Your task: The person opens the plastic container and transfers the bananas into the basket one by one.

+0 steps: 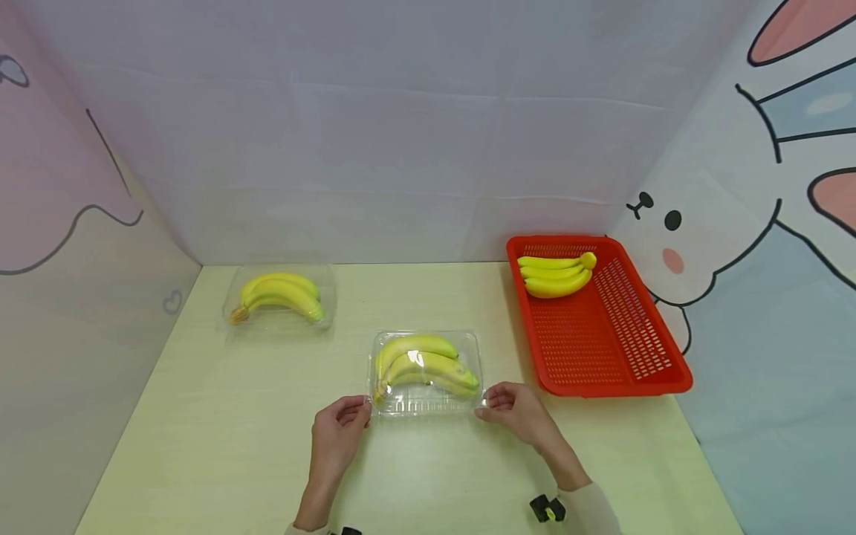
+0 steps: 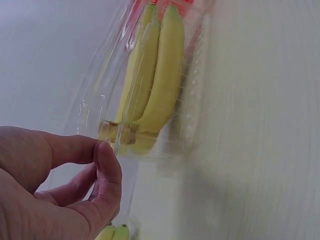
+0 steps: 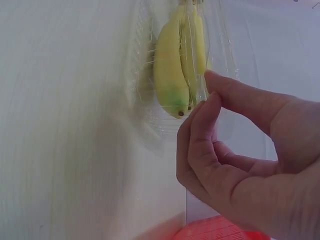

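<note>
A clear plastic clamshell box (image 1: pixel 428 407) with a bunch of bananas (image 1: pixel 421 362) inside lies at the middle of the table, its lid over the fruit. At its near left corner my left hand (image 1: pixel 339 431) pinches the rim between thumb and index finger. My right hand (image 1: pixel 524 416) pinches the near right corner the same way. Up close in the left wrist view, the thumb and finger meet on the clear edge beside the banana stems (image 2: pixel 117 131). The right wrist view has the fingertips on the rim near the green banana tips (image 3: pixel 175 102).
Toward the back left sits another clear box (image 1: pixel 328 279) holding bananas (image 1: pixel 281 293). A red plastic basket (image 1: pixel 615 390) stands on the right with a banana bunch (image 1: pixel 555 276) in its far left corner. Printed cloth walls (image 1: pixel 401 148) border the table's back and sides.
</note>
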Demonstrator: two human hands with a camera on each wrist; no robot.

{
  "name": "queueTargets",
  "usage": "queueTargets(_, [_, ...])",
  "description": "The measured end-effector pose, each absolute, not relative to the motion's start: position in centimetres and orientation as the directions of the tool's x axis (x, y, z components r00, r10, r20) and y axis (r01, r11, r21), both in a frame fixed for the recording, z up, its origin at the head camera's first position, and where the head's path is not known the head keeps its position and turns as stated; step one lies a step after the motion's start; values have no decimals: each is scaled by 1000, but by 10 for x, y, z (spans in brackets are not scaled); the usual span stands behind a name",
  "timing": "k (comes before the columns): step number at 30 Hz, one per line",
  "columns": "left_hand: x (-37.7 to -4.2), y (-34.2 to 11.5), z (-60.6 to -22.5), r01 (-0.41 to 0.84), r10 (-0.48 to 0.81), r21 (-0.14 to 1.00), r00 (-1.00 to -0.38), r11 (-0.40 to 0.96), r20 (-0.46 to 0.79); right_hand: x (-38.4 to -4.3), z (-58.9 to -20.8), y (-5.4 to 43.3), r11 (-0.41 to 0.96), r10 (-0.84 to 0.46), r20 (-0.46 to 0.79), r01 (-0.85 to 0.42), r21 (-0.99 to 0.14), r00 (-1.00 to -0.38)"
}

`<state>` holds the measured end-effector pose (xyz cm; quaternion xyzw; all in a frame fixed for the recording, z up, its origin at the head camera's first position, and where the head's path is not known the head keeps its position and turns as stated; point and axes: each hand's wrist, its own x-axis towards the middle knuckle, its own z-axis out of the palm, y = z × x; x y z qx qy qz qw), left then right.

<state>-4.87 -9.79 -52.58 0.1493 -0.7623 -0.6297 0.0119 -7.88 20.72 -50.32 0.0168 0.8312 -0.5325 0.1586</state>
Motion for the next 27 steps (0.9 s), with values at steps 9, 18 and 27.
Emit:
queueTargets(9, [-52,-99,-527,-229,-235,961,-953,152,-190,-80,-502,208,436,-142,-302,215,-874,-943])
queueTargets(18, [-54,-99,-526,-243,-223,964,-951,105,-215,-73,-502,208,447,-162,-201,110,-888,-966])
queueTargets(27, [-54,-100,-526,-253,-220,962,-949,108,-225,-71,-511,205,511,-135,10,-79,-856,-991])
